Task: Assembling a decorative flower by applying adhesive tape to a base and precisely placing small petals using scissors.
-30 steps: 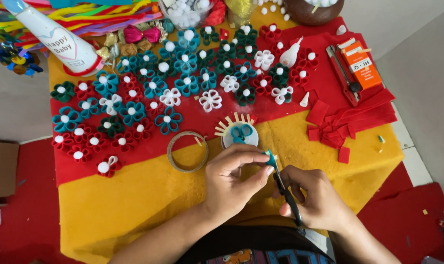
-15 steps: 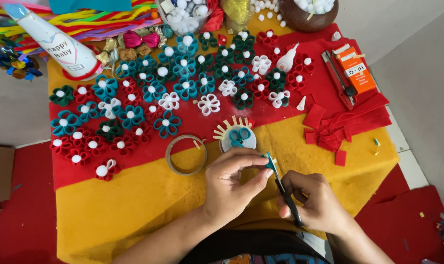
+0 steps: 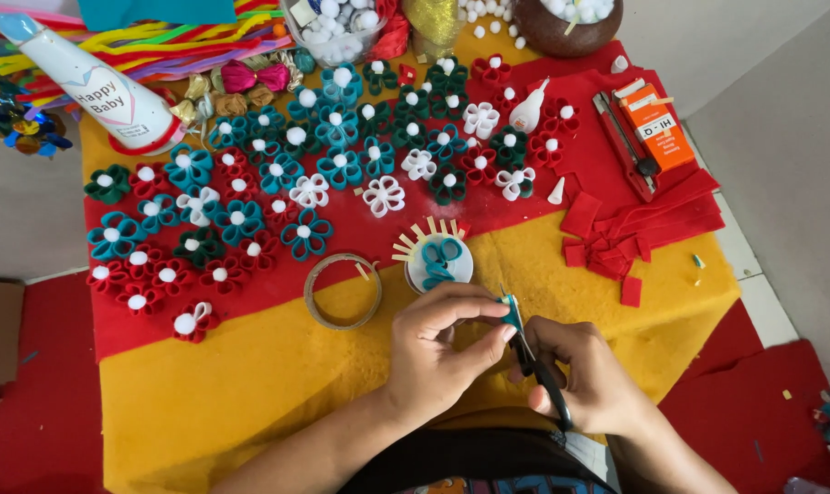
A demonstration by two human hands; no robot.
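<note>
I pinch a small teal felt strip (image 3: 509, 309) between thumb and forefinger of my left hand (image 3: 447, 343), just below the white dish (image 3: 440, 263), keeping it raised off the surface so the blades can reach it. My right hand (image 3: 587, 375) has a closed grip around black scissors (image 3: 538, 366), tips touching the strip.
</note>
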